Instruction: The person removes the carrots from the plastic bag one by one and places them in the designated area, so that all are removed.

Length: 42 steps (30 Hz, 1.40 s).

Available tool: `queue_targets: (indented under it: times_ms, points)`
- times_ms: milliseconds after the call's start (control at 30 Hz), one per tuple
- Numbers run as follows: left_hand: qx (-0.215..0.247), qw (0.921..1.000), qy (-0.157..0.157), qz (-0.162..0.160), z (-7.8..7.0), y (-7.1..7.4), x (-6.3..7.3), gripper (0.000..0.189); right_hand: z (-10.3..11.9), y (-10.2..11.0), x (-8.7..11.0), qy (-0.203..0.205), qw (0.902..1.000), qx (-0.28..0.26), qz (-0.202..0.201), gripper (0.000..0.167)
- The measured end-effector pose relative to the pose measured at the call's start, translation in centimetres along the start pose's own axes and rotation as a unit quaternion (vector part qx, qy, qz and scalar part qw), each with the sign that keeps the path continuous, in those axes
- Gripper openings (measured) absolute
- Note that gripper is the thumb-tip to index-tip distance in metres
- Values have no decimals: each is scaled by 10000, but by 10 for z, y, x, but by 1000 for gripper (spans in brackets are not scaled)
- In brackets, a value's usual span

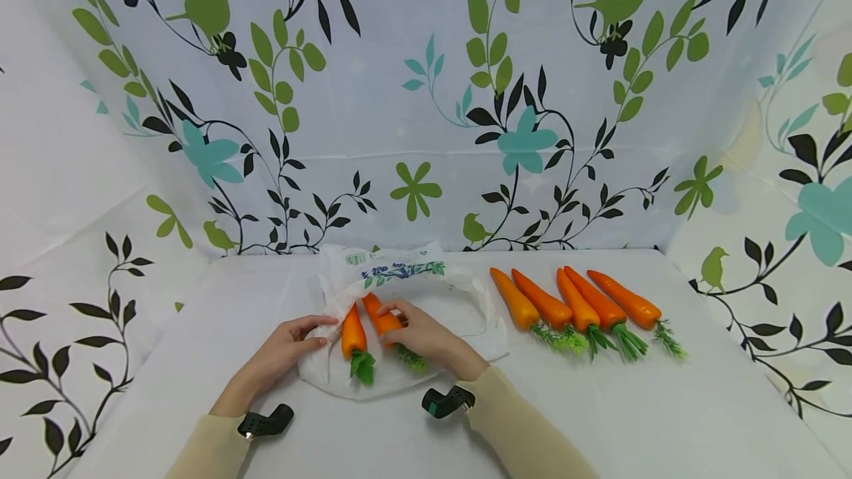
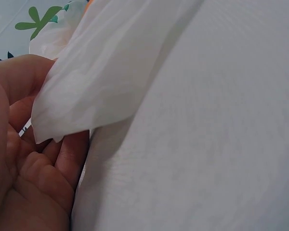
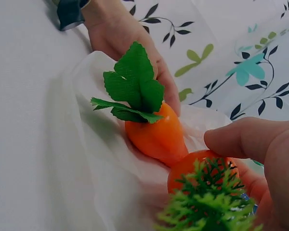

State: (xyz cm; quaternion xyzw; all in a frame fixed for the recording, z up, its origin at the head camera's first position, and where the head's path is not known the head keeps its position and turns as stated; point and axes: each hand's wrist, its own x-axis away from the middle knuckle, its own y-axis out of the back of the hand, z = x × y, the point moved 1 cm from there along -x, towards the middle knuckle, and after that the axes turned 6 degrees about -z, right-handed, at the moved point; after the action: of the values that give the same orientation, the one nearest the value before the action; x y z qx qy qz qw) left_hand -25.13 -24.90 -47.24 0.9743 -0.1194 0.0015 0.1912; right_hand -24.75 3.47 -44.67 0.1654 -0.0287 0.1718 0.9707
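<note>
A white plastic bag (image 1: 399, 383) with blue and green print lies spread on the table. My left hand (image 1: 293, 350) pinches the bag's left edge; in the left wrist view the thin plastic (image 2: 101, 72) passes between thumb and fingers. One orange toy-like carrot (image 1: 353, 333) with broad green leaves lies against the bag plastic, beside the left fingertips. My right hand (image 1: 426, 335) grips a second carrot (image 3: 197, 166) with feathery green leaves, just right of the first. Whether these two lie within the bag's opening or on top of it, I cannot tell.
Right of the bag, several more carrots (image 1: 575, 305) lie in a row, tips pointing away and leaves toward me. The white table (image 1: 639, 412) meets a leaf-and-bird patterned cloth (image 1: 373, 109) at the back and sides.
</note>
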Motion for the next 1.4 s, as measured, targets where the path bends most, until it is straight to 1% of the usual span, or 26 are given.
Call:
queue_targets:
  times_ms: [300, 433, 567, 733, 900, 1233, 1400]
  points:
    - [-29, 10000, -8, -33, 0, 0, 0, 38, -2, 6, 1, 51, 9999, 106, -106, 33]
    - [-1, 10000, 17, -58, 1, -1, 0, 39, 0, 10, 5, 52, 9999, 150, -65, 32]
    - [-22, 10000, -45, -21, 2, -2, -1, 40, 1, 12, 9, 142, 9995, 271, -28, 32]
    - [-44, 10000, -41, -46, 2, -2, 0, 39, -2, 16, 11, 150, 9994, 293, -54, 31]
    - [-7, 10000, 0, -56, 2, -1, 0, 39, -1, 21, 16, 128, 9993, 331, -123, 30]
    - [-17, 10000, -20, -68, 1, -2, 0, 38, -4, 33, 26, 100, 9983, 493, -284, 28]
    - [-37, 10000, 27, -85, 1, -1, 1, 38, -6, 42, 32, 179, 9982, 487, -296, 29]
